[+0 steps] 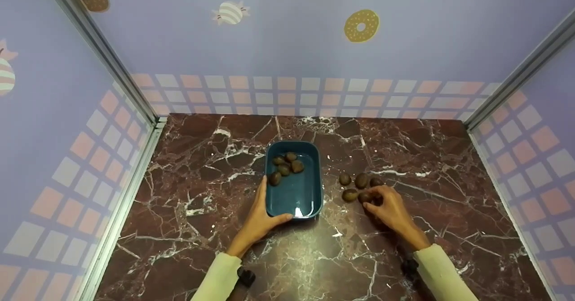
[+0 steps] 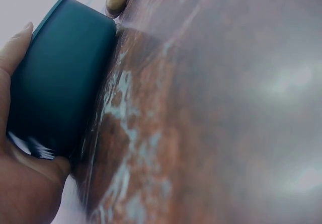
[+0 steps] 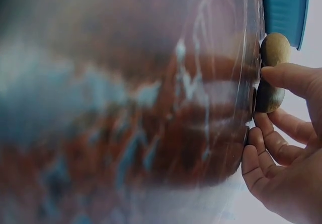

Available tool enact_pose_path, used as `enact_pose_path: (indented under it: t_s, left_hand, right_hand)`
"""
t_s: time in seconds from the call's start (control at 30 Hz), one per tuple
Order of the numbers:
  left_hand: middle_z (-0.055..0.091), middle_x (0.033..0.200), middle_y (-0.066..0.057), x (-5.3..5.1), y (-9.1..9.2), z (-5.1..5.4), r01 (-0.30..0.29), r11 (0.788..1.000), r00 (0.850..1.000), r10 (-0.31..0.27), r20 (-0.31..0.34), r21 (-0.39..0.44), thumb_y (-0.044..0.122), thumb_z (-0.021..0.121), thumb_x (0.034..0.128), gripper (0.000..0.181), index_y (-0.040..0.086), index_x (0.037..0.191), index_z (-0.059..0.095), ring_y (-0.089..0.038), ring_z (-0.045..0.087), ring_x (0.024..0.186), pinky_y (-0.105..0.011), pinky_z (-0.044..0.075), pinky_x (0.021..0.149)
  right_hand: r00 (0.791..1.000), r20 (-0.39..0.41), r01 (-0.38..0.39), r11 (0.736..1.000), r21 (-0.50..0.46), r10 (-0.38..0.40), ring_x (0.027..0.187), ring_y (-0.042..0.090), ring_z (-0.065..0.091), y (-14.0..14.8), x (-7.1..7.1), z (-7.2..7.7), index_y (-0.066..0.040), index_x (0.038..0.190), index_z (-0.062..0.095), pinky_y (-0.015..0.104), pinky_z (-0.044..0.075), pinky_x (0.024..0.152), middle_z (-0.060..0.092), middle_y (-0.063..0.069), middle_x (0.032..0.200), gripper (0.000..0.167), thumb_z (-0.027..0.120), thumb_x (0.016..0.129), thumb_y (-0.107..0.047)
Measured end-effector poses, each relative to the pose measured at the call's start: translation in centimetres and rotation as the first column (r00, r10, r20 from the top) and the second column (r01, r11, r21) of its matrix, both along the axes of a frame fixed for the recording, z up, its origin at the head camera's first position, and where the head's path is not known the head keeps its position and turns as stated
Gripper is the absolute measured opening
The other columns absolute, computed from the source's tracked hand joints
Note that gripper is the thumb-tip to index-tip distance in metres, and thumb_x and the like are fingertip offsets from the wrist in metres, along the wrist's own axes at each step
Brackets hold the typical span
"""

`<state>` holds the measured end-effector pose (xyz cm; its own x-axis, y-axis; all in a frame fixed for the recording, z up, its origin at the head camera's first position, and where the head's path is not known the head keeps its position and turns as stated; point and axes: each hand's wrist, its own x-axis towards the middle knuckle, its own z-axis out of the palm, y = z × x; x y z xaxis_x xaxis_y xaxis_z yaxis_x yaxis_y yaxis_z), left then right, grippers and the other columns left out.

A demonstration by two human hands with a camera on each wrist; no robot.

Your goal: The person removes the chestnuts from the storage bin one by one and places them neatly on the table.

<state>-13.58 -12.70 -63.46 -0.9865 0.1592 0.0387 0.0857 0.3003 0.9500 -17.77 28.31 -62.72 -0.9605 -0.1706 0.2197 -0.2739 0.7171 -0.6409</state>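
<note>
A deep teal rectangular container [image 1: 294, 197] stands on the marbled table, with several brown chestnuts [image 1: 284, 170] toward its far left part. My left hand [image 1: 260, 218] holds its near left corner, the thumb along the near end and the fingers against the left side; the left wrist view shows this hand round the container's outer wall [image 2: 65, 73]. Right of the container lies a small group of chestnuts [image 1: 349, 195]. There my right hand [image 1: 388, 206] pinches one chestnut [image 3: 270, 97] between thumb and fingers at table level. Another chestnut [image 3: 275, 48] lies just beyond the thumb.
The dark red marbled tabletop [image 1: 202, 193] is shiny and spreads around the container. A lilac wall [image 1: 287, 45] with printed sweets and a checked band rises at the back, and similar panels flank both sides. Metal rails [image 1: 121, 229] run along the left edge.
</note>
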Motion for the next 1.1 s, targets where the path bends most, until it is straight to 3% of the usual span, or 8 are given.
enact_pose_path:
  t_s: [0.6,0.87,1.1]
  left_hand:
    - [0.001,0.184,-0.020,-0.1,0.0,-0.1,0.002,1.000,1.000,-0.002,-0.001,0.016,0.045,0.099,0.0831,0.140,0.014,0.179,0.001,-0.042,0.006,0.169,-0.066,0.014,0.132]
    - [0.001,0.184,-0.022,-0.1,0.0,-0.1,0.001,1.000,1.000,-0.001,0.013,0.006,0.048,0.097,0.0839,0.140,0.013,0.179,0.001,-0.043,0.006,0.169,-0.069,0.016,0.131]
    - [0.001,0.184,-0.022,-0.1,0.0,-0.1,0.000,1.000,1.000,0.000,0.013,0.020,0.046,0.098,0.0835,0.140,0.013,0.179,0.001,-0.043,0.006,0.169,-0.067,0.016,0.131]
  right_hand:
    - [0.999,0.033,0.009,1.000,-0.009,-0.009,0.110,0.044,0.068,0.0,0.0,0.0,0.003,0.112,0.077,0.061,0.051,0.104,0.076,0.020,0.111,0.034,0.093,0.082,0.000]
    - [1.000,-0.013,0.026,1.000,-0.013,-0.026,0.097,0.035,0.068,0.2,0.0,0.3,0.001,0.110,0.078,0.054,0.052,0.090,0.074,0.015,0.103,0.030,0.092,0.083,-0.001]
    - [0.999,-0.038,0.027,0.999,-0.038,-0.029,0.101,0.039,0.070,0.4,-0.1,1.4,0.003,0.113,0.078,0.058,0.053,0.093,0.075,0.019,0.108,0.033,0.093,0.084,0.000]
